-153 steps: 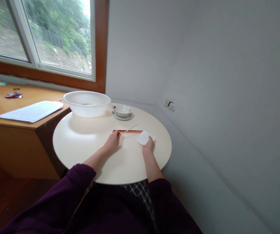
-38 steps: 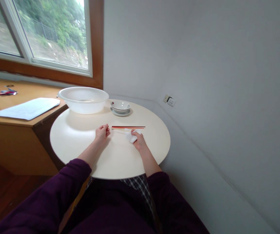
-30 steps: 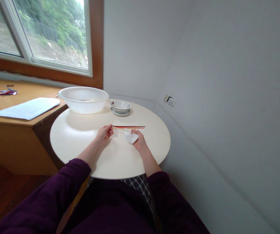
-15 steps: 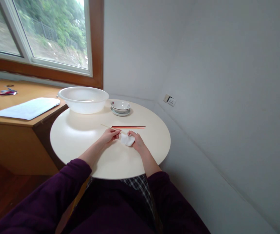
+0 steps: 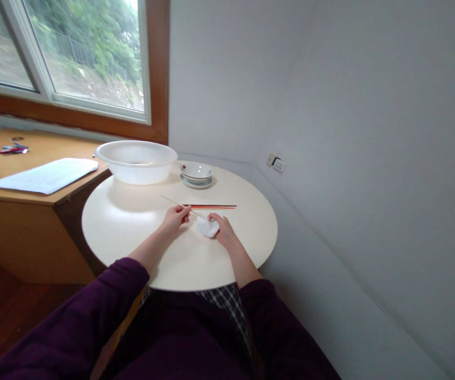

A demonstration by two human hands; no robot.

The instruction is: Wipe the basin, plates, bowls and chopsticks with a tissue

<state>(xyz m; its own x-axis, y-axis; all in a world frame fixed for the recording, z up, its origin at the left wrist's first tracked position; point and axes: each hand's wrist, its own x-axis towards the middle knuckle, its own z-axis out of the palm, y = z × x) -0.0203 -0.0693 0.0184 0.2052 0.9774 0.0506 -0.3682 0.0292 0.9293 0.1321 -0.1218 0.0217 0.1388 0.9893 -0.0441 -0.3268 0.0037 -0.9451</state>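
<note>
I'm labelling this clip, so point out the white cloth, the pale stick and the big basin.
White cloth [image 5: 206, 228], head view: middle of its visible face.
Pale stick [image 5: 171, 200], head view: its bare upper-left stretch.
Big basin [image 5: 137, 174], head view: its front outer wall.

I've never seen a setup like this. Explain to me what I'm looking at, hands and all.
There is no machine here: a person works with two bare hands. The view comes from a camera worn on that person's head, looking forward and down, so the purple sleeves at the bottom are the wearer's own.

The left hand grips a thin pale stick, and the right hand holds a white cloth, or perhaps a tissue, close to the stick's near end. Whether they touch is hard to tell.

On the round table, dark red and orange sticks lie just beyond the hands. Further back stand a large whitish basin and, to its right, a white bowl stacked on another dish.
</note>
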